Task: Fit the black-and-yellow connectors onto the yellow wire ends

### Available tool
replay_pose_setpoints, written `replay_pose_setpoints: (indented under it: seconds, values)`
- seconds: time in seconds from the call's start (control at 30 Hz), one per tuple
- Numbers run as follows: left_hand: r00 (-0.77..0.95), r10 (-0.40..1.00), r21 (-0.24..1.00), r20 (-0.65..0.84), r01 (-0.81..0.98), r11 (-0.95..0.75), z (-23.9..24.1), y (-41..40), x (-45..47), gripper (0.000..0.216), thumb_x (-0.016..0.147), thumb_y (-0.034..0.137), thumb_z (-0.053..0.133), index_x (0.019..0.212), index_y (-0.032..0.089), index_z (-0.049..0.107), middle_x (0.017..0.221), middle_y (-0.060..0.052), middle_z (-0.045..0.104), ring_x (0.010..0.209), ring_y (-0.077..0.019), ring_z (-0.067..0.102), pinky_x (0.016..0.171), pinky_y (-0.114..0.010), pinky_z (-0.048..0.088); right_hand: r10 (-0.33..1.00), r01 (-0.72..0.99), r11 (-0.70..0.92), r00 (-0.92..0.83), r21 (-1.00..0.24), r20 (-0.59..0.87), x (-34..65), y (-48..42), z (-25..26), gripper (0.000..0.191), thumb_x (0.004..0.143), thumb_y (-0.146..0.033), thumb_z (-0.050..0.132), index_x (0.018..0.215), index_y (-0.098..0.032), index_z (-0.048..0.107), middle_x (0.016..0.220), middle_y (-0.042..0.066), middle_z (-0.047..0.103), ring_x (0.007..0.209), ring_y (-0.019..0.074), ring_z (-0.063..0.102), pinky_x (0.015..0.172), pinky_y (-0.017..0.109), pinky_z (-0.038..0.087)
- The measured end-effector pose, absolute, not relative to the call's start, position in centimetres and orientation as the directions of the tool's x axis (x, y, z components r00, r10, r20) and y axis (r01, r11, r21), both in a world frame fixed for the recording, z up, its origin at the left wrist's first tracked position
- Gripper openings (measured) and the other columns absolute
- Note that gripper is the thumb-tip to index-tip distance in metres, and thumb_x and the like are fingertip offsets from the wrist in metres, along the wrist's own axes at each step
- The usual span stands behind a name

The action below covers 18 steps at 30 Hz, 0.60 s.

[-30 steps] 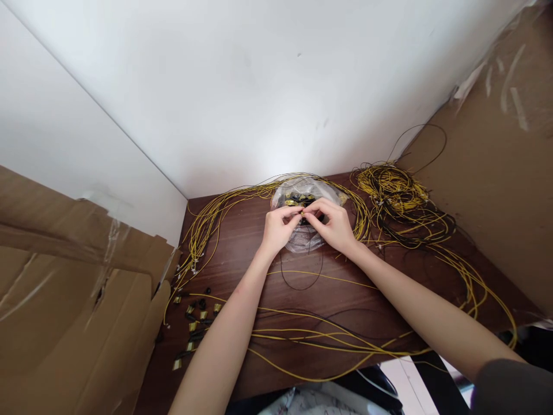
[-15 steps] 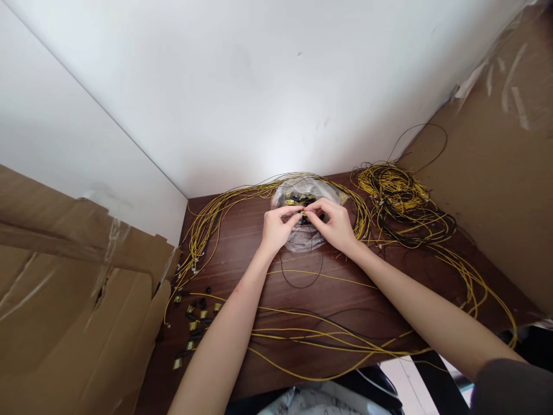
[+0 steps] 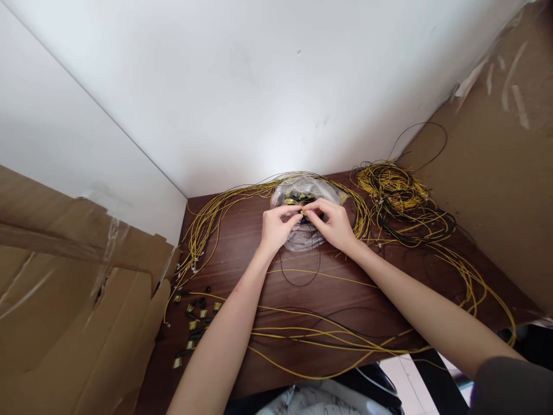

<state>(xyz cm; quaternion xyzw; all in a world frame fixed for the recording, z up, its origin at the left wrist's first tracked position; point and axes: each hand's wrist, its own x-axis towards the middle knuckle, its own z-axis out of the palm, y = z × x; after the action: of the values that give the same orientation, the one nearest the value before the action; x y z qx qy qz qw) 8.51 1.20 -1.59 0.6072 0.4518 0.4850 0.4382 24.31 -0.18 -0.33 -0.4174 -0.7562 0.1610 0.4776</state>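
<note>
My left hand (image 3: 277, 226) and my right hand (image 3: 332, 223) meet fingertip to fingertip over a clear plastic bag (image 3: 298, 243). Both are closed in a pinch on a small black-and-yellow connector (image 3: 303, 213), mostly covered by the fingers. A thin dark wire (image 3: 298, 285) hangs in a loop below the hands. Inside the bag lie several black connectors with yellow tags (image 3: 294, 199), just behind my fingers.
A tangled pile of yellow and black wires (image 3: 393, 187) lies at the back right. More yellow wires (image 3: 207, 216) curve along the left. Several tagged black connectors (image 3: 192, 325) sit at the front left. Cardboard sheets (image 3: 73, 323) stand on the left, with another cardboard panel (image 3: 496, 173) at right.
Both hands keep their pinch in almost the same place. The dark wire loop below them has shifted slightly to the left.
</note>
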Motion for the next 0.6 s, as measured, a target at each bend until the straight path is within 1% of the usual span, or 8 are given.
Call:
replay_pose_setpoints:
  seconds: [0.1,0.2,0.27,0.47,0.6]
  values:
    - [0.131,0.972,0.971,0.196,0.109,-0.211,-1.55,1.20,8.51,0.026,0.072,0.020,0.063,0.095,0.011,0.072,0.070,-0.005,0.068,0.045,-0.0077,0.053,0.047,-0.020,0.045,0.786,0.484,0.595,-0.186,-0.642,0.589,24.27,-0.23,-0.24,0.012,0.087,-0.024,0.053,0.086,-0.019,0.064,0.075,0.002,0.062,0.068,0.0154,0.057,0.062,0.029,0.045]
    - [0.133,0.971,0.974,0.199,0.086,-0.212,-1.36,1.15,8.54,0.026,0.075,0.017,0.058,0.096,0.011,0.071,0.064,-0.004,0.066,0.045,-0.0073,0.053,0.047,-0.019,0.046,0.792,0.484,0.586,-0.173,-0.650,0.586,24.27,-0.25,-0.22,0.012,0.086,-0.023,0.053,0.086,-0.019,0.065,0.077,0.003,0.064,0.068,0.0152,0.057,0.063,0.029,0.045]
    - [0.128,0.973,0.977,0.193,0.066,-0.202,-1.16,1.06,8.59,0.025,0.075,0.017,0.058,0.096,0.011,0.072,0.063,-0.004,0.066,0.046,-0.0076,0.054,0.048,-0.019,0.046,0.798,0.485,0.576,-0.160,-0.658,0.581,24.29,-0.24,-0.25,0.012,0.086,-0.023,0.053,0.087,-0.019,0.065,0.080,0.003,0.065,0.068,0.0150,0.057,0.064,0.029,0.046]
    - [0.105,0.976,0.981,0.192,-0.010,-0.192,-0.81,0.92,8.69,0.024,0.071,0.021,0.065,0.091,0.009,0.072,0.070,-0.006,0.068,0.052,-0.0098,0.056,0.048,-0.021,0.049,0.814,0.468,0.557,-0.147,-0.686,0.562,24.40,-0.15,-0.37,0.013,0.086,-0.023,0.053,0.087,-0.018,0.065,0.083,0.004,0.067,0.070,0.0147,0.059,0.066,0.028,0.046]
    - [0.121,0.966,0.974,0.228,-0.048,-0.224,-0.92,1.04,8.63,0.023,0.071,0.022,0.066,0.090,0.011,0.072,0.083,-0.008,0.069,0.056,-0.0098,0.056,0.047,-0.020,0.048,0.825,0.436,0.549,-0.147,-0.713,0.546,24.42,-0.11,-0.44,0.013,0.086,-0.024,0.052,0.088,-0.019,0.064,0.084,0.004,0.067,0.070,0.0149,0.060,0.065,0.028,0.047]
